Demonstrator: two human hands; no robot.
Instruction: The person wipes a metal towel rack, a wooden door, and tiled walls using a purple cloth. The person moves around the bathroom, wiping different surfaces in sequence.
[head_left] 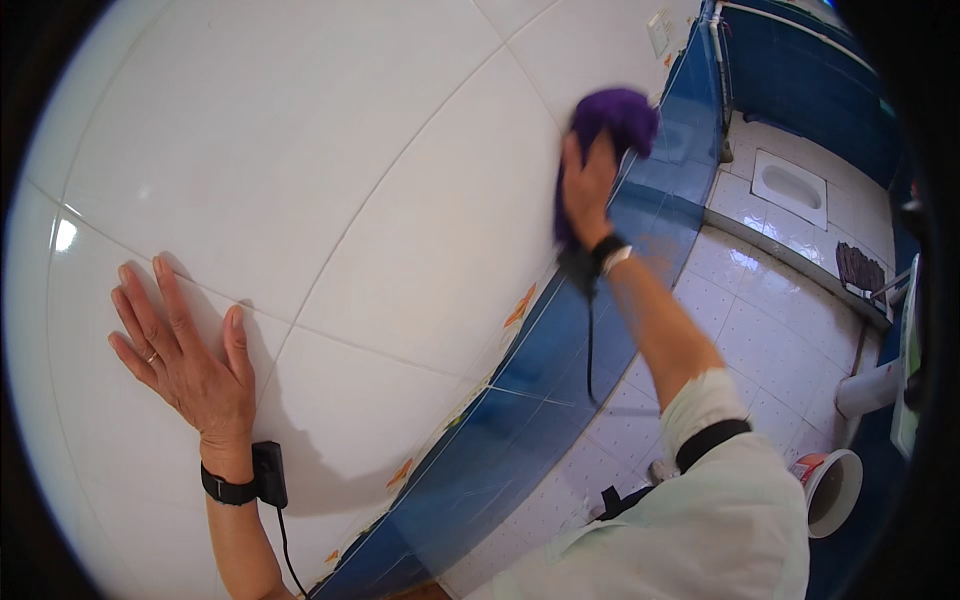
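Head view | right hand (588, 185) clenched on purple cloth (612, 120), pressed to white wall tile (300, 130) | left hand (190, 355) flat, released, bracing | advice: keep cloth flat, overlap strokes

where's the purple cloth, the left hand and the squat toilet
purple cloth (618, 115), head view, on its bunched top above the fingers
left hand (190, 365), head view, back of the hand flat on the white tile
squat toilet (790, 185), head view, its white basin
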